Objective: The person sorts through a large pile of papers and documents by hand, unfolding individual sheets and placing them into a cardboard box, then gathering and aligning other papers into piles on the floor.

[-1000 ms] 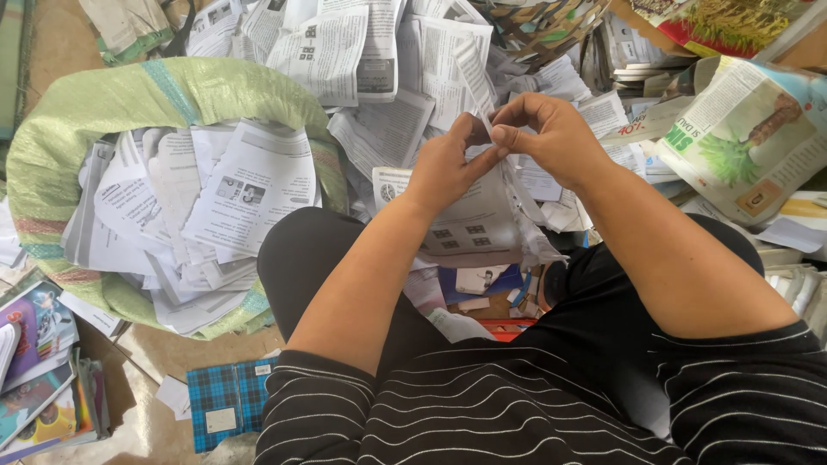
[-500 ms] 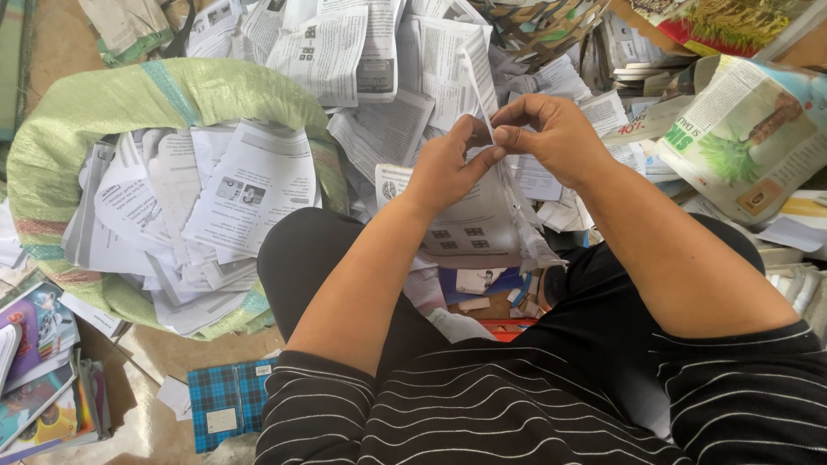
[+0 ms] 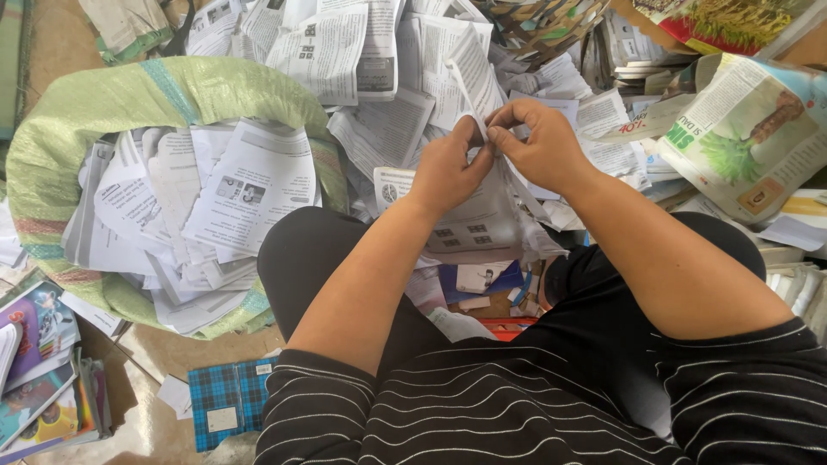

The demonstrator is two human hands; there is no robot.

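Our left hand [image 3: 446,168] and right hand [image 3: 541,146] both pinch the top edge of a printed paper sheet [image 3: 482,226], held above our lap. Left of us: green woven sack [image 3: 129,99] stuffed with loose pages [image 3: 250,185]. By the left knee: blue checked booklet [image 3: 226,403] on the floor.

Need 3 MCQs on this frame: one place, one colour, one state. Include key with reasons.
1. Where does the green woven sack lie?
A. at the person's left
B. at the person's right
C. on the lap

2. What colour is the plaid booklet on the floor?
A. red
B. blue
C. yellow

3. How do the hands hold the printed paper?
A. left hand alone
B. neither touches it
C. both pinch its top edge

Key:
1 A, the sack, stuffed with printed sheets, fills the left of the view.
2 B, its checked cover is blue.
3 C, the left hand and right hand meet at the sheet's top, fingers closed on it.
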